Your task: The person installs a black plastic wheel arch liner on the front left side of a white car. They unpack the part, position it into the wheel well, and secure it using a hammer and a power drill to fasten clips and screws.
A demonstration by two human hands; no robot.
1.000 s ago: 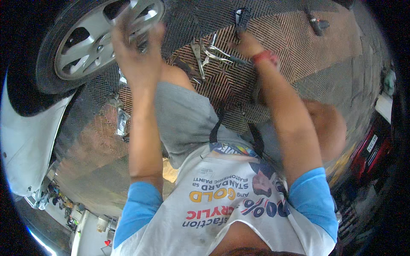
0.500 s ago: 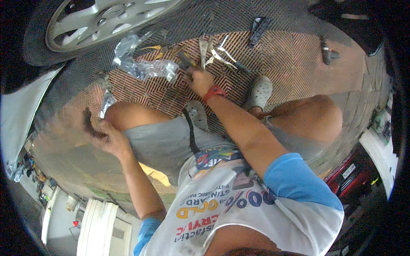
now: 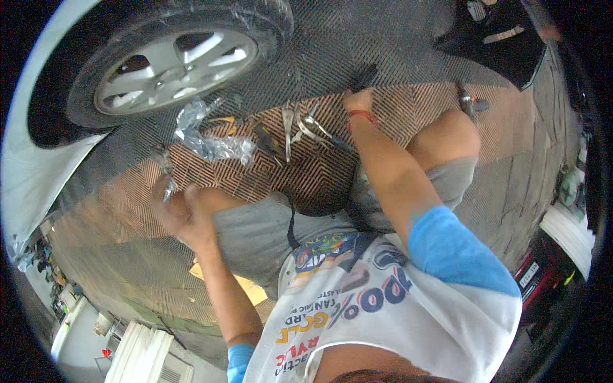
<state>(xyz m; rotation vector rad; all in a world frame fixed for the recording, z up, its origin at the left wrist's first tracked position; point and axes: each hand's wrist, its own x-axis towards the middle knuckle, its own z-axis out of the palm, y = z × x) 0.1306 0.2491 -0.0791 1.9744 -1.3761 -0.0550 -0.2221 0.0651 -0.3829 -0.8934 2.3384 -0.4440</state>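
Observation:
My right hand point(image 3: 359, 101), with a red band at its wrist, is stretched forward over the mat. Its fingers are closed on a black plastic part point(image 3: 365, 76), whose shape is partly blurred. Beside my left knee, my left hand point(image 3: 185, 220) is raised and smeared by motion; whether anything is in it does not show. A dark tool with yellow on it point(image 3: 265, 137) lies on the mat between my hands. Next to it are silver locking pliers point(image 3: 308, 127) and another slim metal tool point(image 3: 288, 131).
A car wheel point(image 3: 179, 73) stands at the far left, close to crumpled clear plastic wrap point(image 3: 211, 140). At the far right are a dark power tool point(image 3: 472, 102) and a large black panel point(image 3: 501, 45). The ribbed floor mat point(image 3: 402, 64) runs beneath everything.
My right hand has put down the dark and yellow tool and moved forward and right to the black plastic part. The dark thing in my left hand is no longer visible.

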